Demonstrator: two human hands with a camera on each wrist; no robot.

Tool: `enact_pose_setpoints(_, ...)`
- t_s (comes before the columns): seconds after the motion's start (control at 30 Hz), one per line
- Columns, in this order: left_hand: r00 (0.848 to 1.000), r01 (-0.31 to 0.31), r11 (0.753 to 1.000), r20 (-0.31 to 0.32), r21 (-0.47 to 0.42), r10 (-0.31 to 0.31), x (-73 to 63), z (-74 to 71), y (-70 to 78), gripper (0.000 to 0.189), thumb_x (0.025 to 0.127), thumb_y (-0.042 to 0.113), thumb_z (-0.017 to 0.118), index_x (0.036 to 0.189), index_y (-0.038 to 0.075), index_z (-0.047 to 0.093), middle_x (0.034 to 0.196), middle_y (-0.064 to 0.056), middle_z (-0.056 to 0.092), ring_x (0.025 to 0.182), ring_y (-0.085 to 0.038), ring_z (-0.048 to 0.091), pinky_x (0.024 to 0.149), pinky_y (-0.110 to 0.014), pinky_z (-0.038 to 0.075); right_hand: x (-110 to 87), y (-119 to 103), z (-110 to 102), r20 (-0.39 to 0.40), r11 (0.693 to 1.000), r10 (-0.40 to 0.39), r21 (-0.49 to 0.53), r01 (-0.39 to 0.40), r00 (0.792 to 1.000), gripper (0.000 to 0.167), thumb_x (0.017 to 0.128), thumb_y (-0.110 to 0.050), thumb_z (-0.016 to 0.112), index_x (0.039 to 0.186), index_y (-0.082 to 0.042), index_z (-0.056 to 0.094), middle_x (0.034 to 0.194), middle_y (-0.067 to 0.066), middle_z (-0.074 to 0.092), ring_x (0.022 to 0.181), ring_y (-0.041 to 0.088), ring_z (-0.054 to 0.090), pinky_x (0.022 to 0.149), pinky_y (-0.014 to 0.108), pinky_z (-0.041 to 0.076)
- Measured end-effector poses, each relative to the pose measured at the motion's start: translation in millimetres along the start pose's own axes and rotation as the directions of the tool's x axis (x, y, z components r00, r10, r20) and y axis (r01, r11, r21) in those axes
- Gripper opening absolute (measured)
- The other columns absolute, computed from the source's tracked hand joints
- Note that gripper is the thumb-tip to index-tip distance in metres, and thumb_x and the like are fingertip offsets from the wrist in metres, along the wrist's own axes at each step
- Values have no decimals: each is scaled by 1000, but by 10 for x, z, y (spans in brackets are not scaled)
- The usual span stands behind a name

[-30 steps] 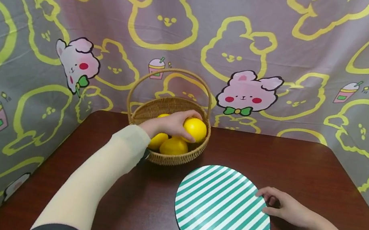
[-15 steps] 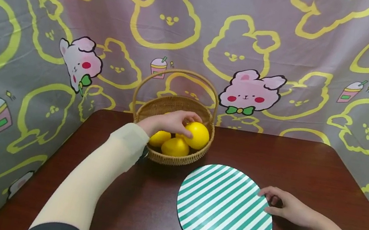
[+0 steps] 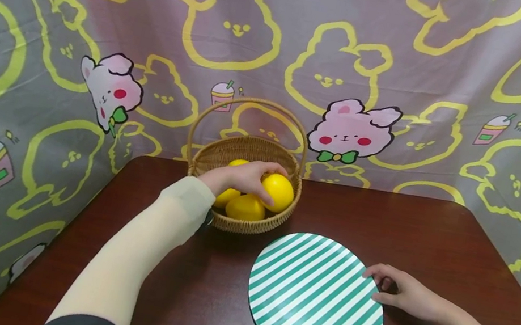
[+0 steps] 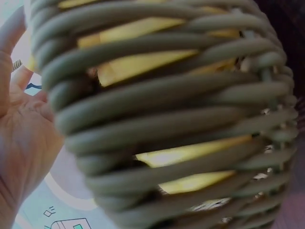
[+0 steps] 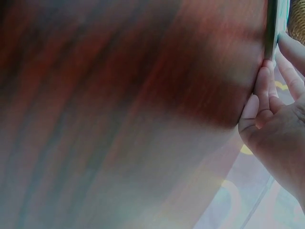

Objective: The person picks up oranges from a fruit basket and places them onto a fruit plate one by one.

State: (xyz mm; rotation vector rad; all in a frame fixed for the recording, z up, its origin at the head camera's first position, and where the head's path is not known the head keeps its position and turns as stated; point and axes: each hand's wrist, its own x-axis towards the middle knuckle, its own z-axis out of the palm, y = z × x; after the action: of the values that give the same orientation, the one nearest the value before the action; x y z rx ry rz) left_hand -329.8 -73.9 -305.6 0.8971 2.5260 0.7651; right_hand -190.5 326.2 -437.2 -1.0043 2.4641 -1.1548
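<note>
In the head view, my left hand reaches into a wicker basket and grips a bright yellow lemon at its right side, thumb on the near side and fingers over the back. More yellow lemons lie beside and under that hand. The left wrist view shows the weave close up, yellow showing through its gaps, and part of the hand beyond it. A round board with green and white stripes lies on the table. My right hand rests its fingertips at the board's right rim.
The brown wooden table carries basket and board. The basket's tall arched handle stands up above the left hand. Behind and beside the table hangs a curtain with cartoon prints.
The lemon under my left hand sits a little lower in the basket, and the basket has shifted slightly right. My right hand and the striped board stay put.
</note>
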Motion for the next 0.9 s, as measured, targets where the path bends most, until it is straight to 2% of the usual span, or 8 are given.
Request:
enact_pose_setpoints(0.17, 999, -15, 1000, -33, 16, 16, -24, -5, -45, 72, 78, 25, 82, 140, 16, 47, 128, -5, 52, 103, -23, 52, 86, -38, 45, -7, 14, 13, 6, 1000, 2, 5, -2, 1000, 35, 94, -14, 65, 124, -3, 53, 97, 3, 52, 82, 13, 51, 68, 27, 45)
enact_pose_setpoints(0.57, 992, -69, 997, -112, -47, 63, -139, -49, -111, 69, 77, 25, 83, 136, 20, 47, 125, -7, 53, 102, -23, 54, 85, -39, 46, -7, -4, 15, 7, 1000, 6, 10, -6, 1000, 35, 94, -13, 65, 124, -3, 52, 98, 4, 52, 82, 13, 50, 68, 27, 45)
enact_pose_setpoints(0.7, 983, -106, 991, -156, -83, 93, -191, -69, -100, 70, 77, 26, 84, 135, 21, 46, 126, -6, 53, 102, -23, 54, 83, -40, 48, -8, -11, 17, 8, 1000, 24, 9, -24, 1000, 35, 94, -14, 65, 125, -3, 52, 98, 4, 52, 83, 13, 51, 69, 27, 45)
enact_pose_setpoints(0.9, 961, -178, 965, -246, -193, 128, -266, -71, -54, 70, 77, 23, 83, 136, 20, 47, 126, -4, 54, 107, -21, 54, 90, -41, 45, 0, -21, 5, 7, 999, 35, 2, -35, 999, 35, 93, -16, 66, 124, -4, 53, 98, 3, 52, 83, 13, 51, 69, 26, 45)
